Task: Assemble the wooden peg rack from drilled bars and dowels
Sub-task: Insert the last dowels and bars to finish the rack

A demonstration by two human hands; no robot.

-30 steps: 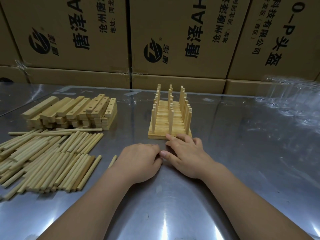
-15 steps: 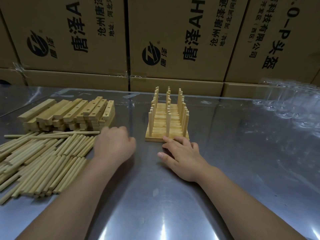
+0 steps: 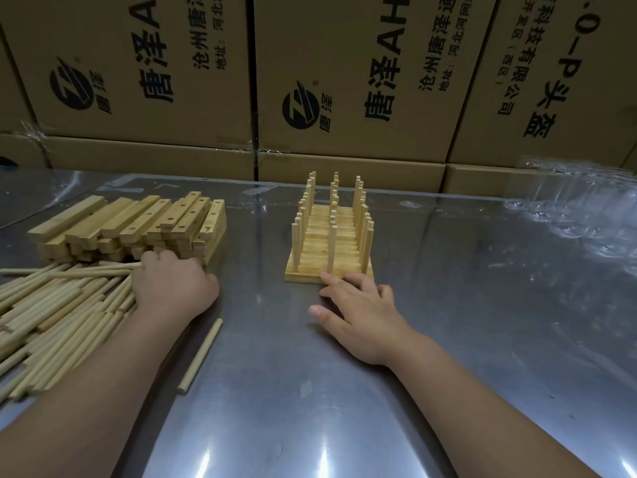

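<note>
The peg rack (image 3: pixel 329 250) stands mid-table: drilled bars laid side by side with three rows of upright dowels. My right hand (image 3: pixel 358 312) lies flat on the table just in front of it, fingers straight, with the fingertips touching the rack's front edge. My left hand (image 3: pixel 172 288) is over at the left, at the foot of the stack of drilled bars (image 3: pixel 138 225) and above the pile of loose dowels (image 3: pixel 58 312). Its fingers are hidden behind the back of the hand, so any hold is unseen. One stray dowel (image 3: pixel 200 355) lies beside my left forearm.
The work surface is a shiny metal table (image 3: pixel 448 339). Large printed cardboard boxes (image 3: pixel 344 81) form a wall along its far edge. Crumpled clear plastic (image 3: pixel 579 208) lies at the far right.
My left hand has moved left, away from the right hand and the rack, to the bar stack and dowel pile. My right hand stayed at the rack's front edge.
</note>
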